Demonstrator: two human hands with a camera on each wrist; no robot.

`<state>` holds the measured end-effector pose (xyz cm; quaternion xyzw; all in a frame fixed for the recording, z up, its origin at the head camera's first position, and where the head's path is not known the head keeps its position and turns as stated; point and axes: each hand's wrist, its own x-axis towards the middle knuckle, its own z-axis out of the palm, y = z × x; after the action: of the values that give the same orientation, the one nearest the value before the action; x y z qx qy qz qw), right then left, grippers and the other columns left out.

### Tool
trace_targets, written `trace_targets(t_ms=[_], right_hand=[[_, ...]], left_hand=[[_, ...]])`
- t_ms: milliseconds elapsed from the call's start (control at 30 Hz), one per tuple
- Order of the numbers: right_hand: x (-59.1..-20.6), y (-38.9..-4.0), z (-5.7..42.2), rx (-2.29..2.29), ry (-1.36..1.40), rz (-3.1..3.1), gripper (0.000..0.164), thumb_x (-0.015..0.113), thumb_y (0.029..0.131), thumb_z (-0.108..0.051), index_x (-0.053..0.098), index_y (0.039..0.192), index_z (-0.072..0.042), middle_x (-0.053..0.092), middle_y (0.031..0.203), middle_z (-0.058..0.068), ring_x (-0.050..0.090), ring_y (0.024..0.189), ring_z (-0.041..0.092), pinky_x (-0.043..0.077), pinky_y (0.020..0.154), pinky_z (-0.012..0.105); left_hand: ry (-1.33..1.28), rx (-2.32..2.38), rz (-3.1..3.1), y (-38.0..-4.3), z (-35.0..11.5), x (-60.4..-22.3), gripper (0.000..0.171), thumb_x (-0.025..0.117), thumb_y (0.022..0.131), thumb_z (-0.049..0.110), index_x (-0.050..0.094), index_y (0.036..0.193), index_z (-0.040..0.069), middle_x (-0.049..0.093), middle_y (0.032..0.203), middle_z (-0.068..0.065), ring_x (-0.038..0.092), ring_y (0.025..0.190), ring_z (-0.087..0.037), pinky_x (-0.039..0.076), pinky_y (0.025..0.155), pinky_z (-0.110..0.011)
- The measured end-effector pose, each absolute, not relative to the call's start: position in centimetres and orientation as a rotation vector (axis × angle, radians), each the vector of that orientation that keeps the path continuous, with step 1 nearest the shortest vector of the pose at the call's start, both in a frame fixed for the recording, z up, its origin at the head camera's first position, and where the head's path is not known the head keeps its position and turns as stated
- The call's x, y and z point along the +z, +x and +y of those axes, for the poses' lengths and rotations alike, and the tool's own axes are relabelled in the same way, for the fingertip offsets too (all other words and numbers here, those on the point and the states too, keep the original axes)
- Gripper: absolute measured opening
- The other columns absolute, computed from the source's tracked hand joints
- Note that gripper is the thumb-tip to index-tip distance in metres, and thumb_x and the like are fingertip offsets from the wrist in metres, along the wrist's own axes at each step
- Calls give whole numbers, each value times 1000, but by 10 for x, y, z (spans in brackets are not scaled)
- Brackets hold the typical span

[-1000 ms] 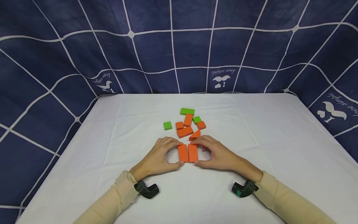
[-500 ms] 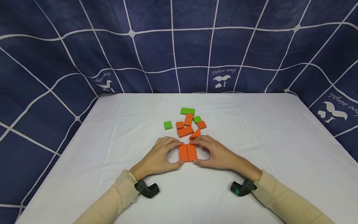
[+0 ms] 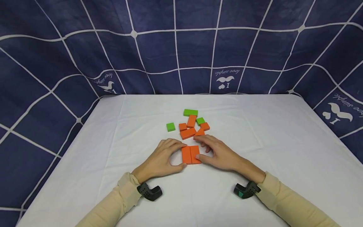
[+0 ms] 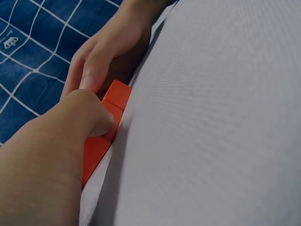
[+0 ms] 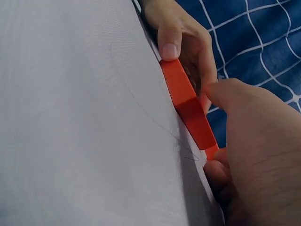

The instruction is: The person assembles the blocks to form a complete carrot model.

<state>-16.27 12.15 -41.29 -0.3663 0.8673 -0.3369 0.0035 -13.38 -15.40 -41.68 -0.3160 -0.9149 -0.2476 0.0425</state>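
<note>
Two orange rectangular blocks lie side by side, long edges together, on the white cloth: a left block (image 3: 186, 154) and a right block (image 3: 194, 152). My left hand (image 3: 161, 160) pinches the left block end to end, thumb at the near end and index finger at the far end. In the left wrist view its thumb covers part of the orange block (image 4: 94, 153). Fingers spread, my right hand (image 3: 222, 154) has its thumb overlapping the right block's near corner in the head view. Its index fingertip is right at an orange triangular block (image 3: 200, 132), partly hiding it.
Beyond the hands lie an orange block (image 3: 188, 133), another orange block (image 3: 191, 121), and small orange blocks (image 3: 182, 126) (image 3: 204, 126). Green blocks (image 3: 190, 112) (image 3: 200, 121) (image 3: 170, 127) are around them. A dark blue checked curtain (image 3: 195, 47) stands behind the white-covered table (image 3: 255, 126).
The right block slid left against the left block, closing the gap. Then my right hand let go of it, its fingers moving away toward the triangular block. My left hand stayed put.
</note>
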Motion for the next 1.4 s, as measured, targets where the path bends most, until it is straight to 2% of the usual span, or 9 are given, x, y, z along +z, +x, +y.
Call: trace_targets(t_ms=[133,467,633,733,800,900,1033,1133,1400], right_hand=[[-415,-165,120,-1120,-1120,2728,57,76,93,-29,57,145,-13,59,109,-5,56,87,7,51,78,24],[-418,-171,115,-1205,-1067,2783,56,75,93,-26,57,144,-9,61,110,2,56,80,8,53,69,23],[-420,-178,110,-1214,-1020,2815,57,75,93,-25,56,145,-11,61,108,3,54,75,9,50,66,23],[-421,-183,107,-1210,-1023,2807,55,72,95,-25,57,147,-15,61,123,4,55,79,11,49,66,25],[-422,-185,105,-1184,-1038,2799,52,70,98,-27,57,148,-17,58,136,5,58,87,12,51,72,27],[-422,-187,101,-1097,-1063,2807,48,65,101,-32,59,147,-19,52,148,5,60,110,18,53,88,36],[-420,-187,98,-996,-1069,2854,46,61,102,-35,62,145,-17,53,146,7,52,132,25,47,107,46],[-418,-187,97,-976,-1054,2892,44,62,101,-34,65,141,-16,55,144,7,51,133,27,45,111,49],[-413,-188,100,-972,-934,2991,29,70,95,-38,66,115,-17,60,137,6,57,124,28,47,106,48]], left_hand=[[-976,-745,-2792,-134,-153,-417,60,76,85,45,64,137,17,62,133,3,50,127,-14,39,109,-39],[-992,-723,-2778,-135,-152,-418,59,76,85,45,65,135,17,62,131,2,51,127,-15,39,108,-40],[-990,-719,-2797,-135,-153,-419,60,76,86,46,65,136,17,62,132,2,50,127,-15,38,108,-39],[-989,-721,-2805,-134,-153,-419,60,76,86,46,64,137,17,62,132,2,50,127,-15,38,108,-40],[-988,-726,-2806,-133,-153,-419,60,76,86,46,64,137,17,62,132,2,50,127,-15,38,108,-40],[-985,-733,-2807,-133,-153,-418,60,76,86,46,64,137,16,62,133,2,50,127,-15,38,109,-40],[-983,-734,-2809,-133,-153,-418,61,76,86,47,64,137,17,61,133,2,50,128,-15,38,109,-40],[-982,-729,-2804,-133,-153,-419,60,76,86,46,64,137,17,61,133,2,50,128,-15,38,109,-40],[-988,-736,-2772,-134,-153,-418,59,76,86,46,65,136,17,62,131,3,51,126,-14,39,108,-39]])
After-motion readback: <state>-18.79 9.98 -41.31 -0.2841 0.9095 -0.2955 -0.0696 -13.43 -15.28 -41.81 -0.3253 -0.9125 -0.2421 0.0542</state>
